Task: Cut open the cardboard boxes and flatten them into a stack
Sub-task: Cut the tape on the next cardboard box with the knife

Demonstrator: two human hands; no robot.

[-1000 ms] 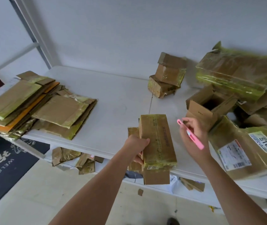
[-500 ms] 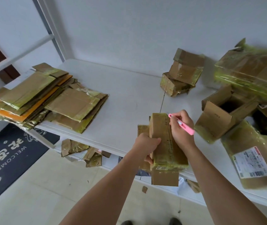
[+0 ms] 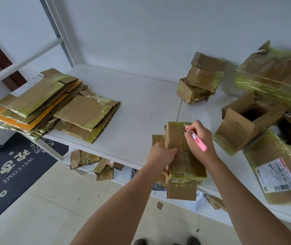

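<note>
While the stack of flattened boxes (image 3: 52, 106) lies at the left end of the bench (image 3: 141, 106), the box in hand (image 3: 182, 149) sits at the front edge, overhanging it. The left hand (image 3: 160, 156) has its fingers curled round the box's near left side, bracing it. The right hand (image 3: 199, 138) grips a pink cutter (image 3: 197, 138) like a pen, its tip at the far end of the taped top seam. To do this well, I judge the blade should run shallow along the seam toward the body, with the left hand kept clear of its line and the box pressed firm against the bench. Behind, two small taped boxes (image 3: 201, 80) are piled by the wall, seemingly closed. Right of the cutter, an open box (image 3: 243, 124) shows a dark interior; contents cannot be made out. Sealed parcels (image 3: 279, 170) crowd the right end.
</note>
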